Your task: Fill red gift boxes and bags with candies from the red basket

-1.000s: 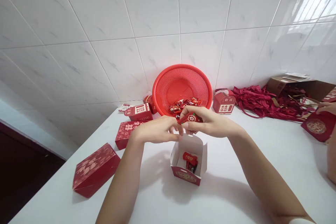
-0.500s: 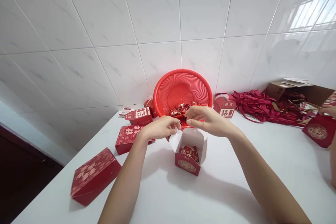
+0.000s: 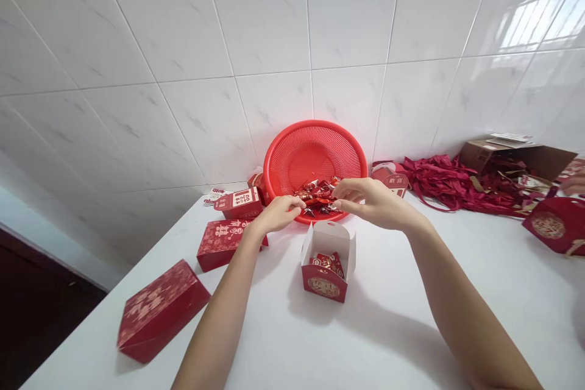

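Head view | here's your left hand [image 3: 280,213], fingers loosely curled at the near left of the basket [image 3: 311,158], its hold impossible to tell | your right hand [image 3: 375,202] hovers half open by the sweets [image 3: 320,191] heaped inside, nothing visible in its grasp | nearer you, the open box [image 3: 324,285] stands upright, packets [image 3: 326,263] in it

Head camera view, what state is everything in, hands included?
Front box: upright, open at the top.
Red packets: inside the front box.
Red basket: tilted, opening toward the person.
Wrapped pieces: heaped loosely low in the basket.
Nearest left box: lying down, no opening visible.
Ribbons: loosely heaped.
Cardboard carton: open.
Left hand: fingers bent, grip unclear.
Right hand: fingers bent, grip unclear.
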